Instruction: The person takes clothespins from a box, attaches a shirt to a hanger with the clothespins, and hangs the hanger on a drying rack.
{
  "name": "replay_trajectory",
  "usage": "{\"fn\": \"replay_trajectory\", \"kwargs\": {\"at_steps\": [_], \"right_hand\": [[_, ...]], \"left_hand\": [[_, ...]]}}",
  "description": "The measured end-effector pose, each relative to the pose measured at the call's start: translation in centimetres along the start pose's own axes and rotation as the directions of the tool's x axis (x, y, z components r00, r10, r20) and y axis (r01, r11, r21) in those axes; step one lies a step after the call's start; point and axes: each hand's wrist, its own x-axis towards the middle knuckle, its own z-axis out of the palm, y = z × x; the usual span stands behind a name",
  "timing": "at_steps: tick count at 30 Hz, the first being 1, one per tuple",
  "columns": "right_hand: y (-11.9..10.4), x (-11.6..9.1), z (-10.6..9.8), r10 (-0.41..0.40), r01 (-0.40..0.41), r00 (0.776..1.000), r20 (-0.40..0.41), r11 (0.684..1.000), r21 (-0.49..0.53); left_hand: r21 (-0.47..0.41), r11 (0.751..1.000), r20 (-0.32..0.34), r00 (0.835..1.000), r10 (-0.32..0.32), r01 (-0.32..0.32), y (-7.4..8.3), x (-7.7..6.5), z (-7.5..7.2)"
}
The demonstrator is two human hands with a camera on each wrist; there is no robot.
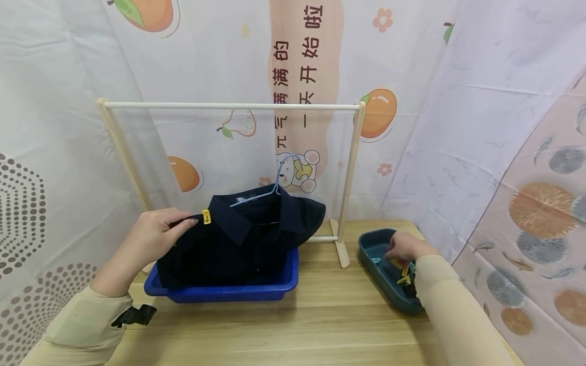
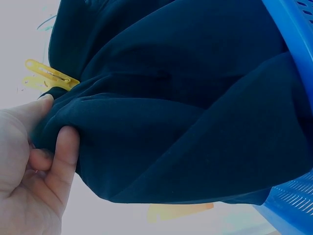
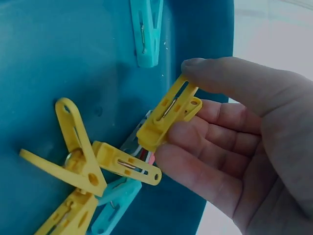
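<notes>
A dark navy shirt (image 1: pixel 242 244) hangs on a light blue hanger (image 1: pixel 277 175), its lower part bunched in a blue basket (image 1: pixel 229 294). My left hand (image 1: pixel 162 234) pinches the shirt's shoulder between thumb and fingers. Just beside those fingertips a yellow clothespin (image 1: pixel 206 217) is clipped on the cloth, also seen in the left wrist view. Over at the right, my right hand (image 3: pixel 234 132) holds a yellow clothespin (image 3: pixel 168 112) between thumb and fingers, inside a dark teal tray (image 1: pixel 380 274). Beneath it lie several yellow clothespins (image 3: pixel 73 161) and turquoise ones (image 3: pixel 146 34).
Behind the basket stands a wooden rack with a white top bar (image 1: pixel 229 106); its right foot (image 1: pixel 341 251) rests on the wooden table (image 1: pixel 274 330) between basket and tray. Printed curtains (image 1: pixel 220 61) enclose the back and sides.
</notes>
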Motion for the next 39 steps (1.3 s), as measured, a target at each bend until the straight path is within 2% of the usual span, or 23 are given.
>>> {"fn": "replay_trajectory", "kwargs": {"at_steps": [8, 22, 29, 39], "right_hand": [[-0.1, -0.3, -0.8, -0.036, 0.035, 0.999, -0.022, 0.999, -0.034], [0.0, -0.5, -1.7, -0.096, 0.097, 0.992, -0.080, 0.995, 0.004], [-0.7, -0.6, -2.4, -0.062, 0.066, 0.996, -0.062, 0.995, 0.068], [-0.9, -1.0, -3.4, -0.084, 0.088, 0.993, -0.083, 0.995, 0.044]], "left_hand": [[-0.007, 1.000, 0.001, 1.000, 0.002, -0.002, 0.0, 0.0, -0.1], [-0.024, 1.000, -0.018, 1.000, 0.012, -0.012, 0.1, -0.1, -0.2], [-0.020, 1.000, -0.018, 1.000, -0.001, 0.001, 0.2, -0.2, -0.4], [-0.018, 1.000, -0.024, 1.000, -0.012, 0.012, 0.1, -0.3, -0.5]]}}
